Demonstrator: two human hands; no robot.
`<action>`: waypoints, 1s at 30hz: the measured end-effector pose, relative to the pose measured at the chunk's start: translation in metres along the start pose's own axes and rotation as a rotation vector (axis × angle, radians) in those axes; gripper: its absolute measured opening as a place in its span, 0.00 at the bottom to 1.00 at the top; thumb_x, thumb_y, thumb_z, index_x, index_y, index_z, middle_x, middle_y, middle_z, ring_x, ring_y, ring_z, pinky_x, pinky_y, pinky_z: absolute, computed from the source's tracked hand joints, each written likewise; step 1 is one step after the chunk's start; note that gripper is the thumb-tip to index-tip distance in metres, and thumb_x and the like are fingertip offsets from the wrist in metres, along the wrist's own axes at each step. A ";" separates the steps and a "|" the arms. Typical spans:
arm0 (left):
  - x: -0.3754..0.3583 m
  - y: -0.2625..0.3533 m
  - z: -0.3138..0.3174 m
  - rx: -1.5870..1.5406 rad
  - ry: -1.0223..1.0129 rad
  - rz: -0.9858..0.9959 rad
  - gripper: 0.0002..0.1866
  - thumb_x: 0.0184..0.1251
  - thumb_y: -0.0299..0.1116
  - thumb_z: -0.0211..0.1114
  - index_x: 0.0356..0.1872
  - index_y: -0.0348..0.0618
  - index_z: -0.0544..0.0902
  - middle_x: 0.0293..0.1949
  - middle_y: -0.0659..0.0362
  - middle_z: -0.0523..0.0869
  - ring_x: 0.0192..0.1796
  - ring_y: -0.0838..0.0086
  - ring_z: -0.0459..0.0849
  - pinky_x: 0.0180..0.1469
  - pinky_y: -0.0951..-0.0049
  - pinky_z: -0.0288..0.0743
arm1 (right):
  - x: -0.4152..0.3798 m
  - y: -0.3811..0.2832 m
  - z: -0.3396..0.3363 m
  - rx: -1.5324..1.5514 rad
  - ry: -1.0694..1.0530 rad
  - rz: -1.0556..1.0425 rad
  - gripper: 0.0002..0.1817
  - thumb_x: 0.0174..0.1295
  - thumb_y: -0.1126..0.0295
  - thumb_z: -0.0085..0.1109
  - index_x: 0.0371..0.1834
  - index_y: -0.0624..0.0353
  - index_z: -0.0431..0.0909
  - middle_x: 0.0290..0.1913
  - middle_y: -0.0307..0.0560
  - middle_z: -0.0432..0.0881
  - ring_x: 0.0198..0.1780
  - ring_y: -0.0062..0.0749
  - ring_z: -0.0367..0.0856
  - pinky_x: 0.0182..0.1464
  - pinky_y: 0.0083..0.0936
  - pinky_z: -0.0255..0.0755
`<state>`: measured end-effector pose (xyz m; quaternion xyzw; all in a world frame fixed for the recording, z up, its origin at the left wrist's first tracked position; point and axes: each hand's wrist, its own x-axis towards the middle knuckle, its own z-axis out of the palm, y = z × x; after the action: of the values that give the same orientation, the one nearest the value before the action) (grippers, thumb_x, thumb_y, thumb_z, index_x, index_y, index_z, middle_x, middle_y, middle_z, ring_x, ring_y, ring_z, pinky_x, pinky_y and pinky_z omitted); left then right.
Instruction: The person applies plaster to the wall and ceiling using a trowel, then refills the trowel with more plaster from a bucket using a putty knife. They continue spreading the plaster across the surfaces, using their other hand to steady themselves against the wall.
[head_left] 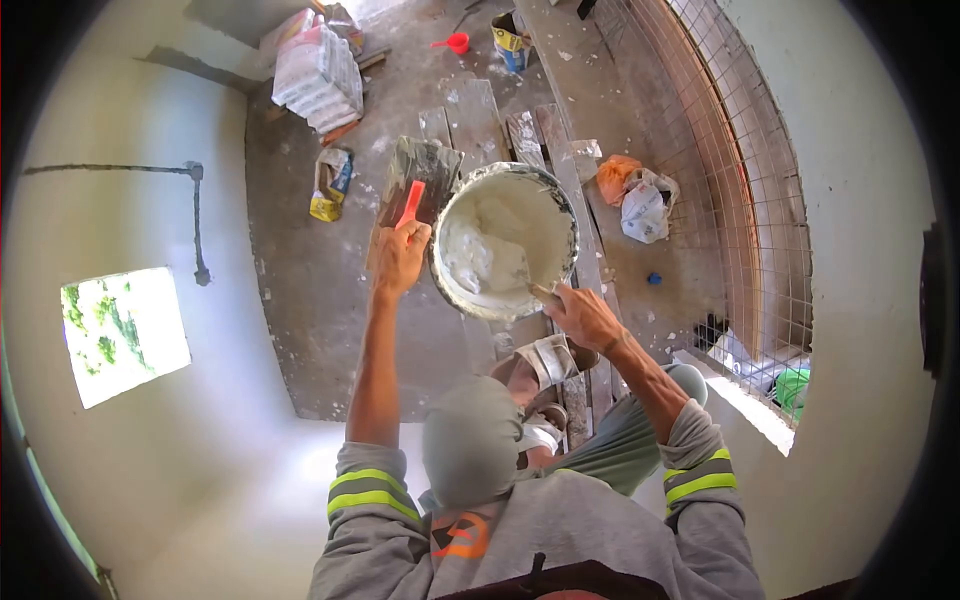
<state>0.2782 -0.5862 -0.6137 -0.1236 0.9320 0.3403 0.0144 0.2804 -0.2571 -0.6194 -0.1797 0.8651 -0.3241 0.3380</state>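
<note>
One bucket (447,260). Two hands, left hand (402,258) and right hand (587,320). Two yellow-and-blue bags, at 10 (326,205) and 12 o'clock (514,55). One red cup (458,43), 12 o'clock. One window (125,337), 9 o'clock. One red handle (411,203), one brown handle (545,295).

A grey long-sleeved top (590,520) bears an orange-and-dark printed mark (462,536); its bunched sleeves carry fluorescent yellow-green bands (372,488) edging grey strips. Below are loose grey-green fabric trousers (625,440).
</note>
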 end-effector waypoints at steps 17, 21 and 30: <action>-0.007 -0.076 -0.060 -0.006 0.757 -0.267 0.20 0.69 0.47 0.60 0.44 0.36 0.80 0.41 0.52 0.84 0.45 0.60 0.82 0.49 0.64 0.74 | -0.045 -0.034 -0.053 0.145 0.061 -0.010 0.19 0.63 0.58 0.56 0.41 0.67 0.74 0.32 0.66 0.80 0.37 0.61 0.79 0.41 0.44 0.70; -0.047 -0.069 -0.083 -0.966 0.611 -0.502 0.21 0.65 0.47 0.66 0.47 0.39 0.79 0.39 0.58 0.83 0.42 0.69 0.81 0.42 0.67 0.76 | -0.060 -0.056 -0.089 0.104 0.036 -0.032 0.18 0.63 0.59 0.58 0.39 0.68 0.75 0.30 0.65 0.79 0.34 0.55 0.79 0.40 0.41 0.69; -0.050 -0.003 0.037 -1.831 0.347 -0.127 0.27 0.67 0.52 0.61 0.60 0.47 0.71 0.52 0.57 0.80 0.54 0.64 0.81 0.55 0.57 0.78 | -0.106 -0.158 -0.149 -0.129 0.146 -0.206 0.15 0.63 0.66 0.57 0.45 0.68 0.74 0.31 0.58 0.78 0.33 0.47 0.78 0.37 0.39 0.71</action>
<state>0.3251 -0.5536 -0.6388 -0.1867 0.2816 0.9176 -0.2096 0.2657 -0.2505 -0.3784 -0.2648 0.8833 -0.3133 0.2269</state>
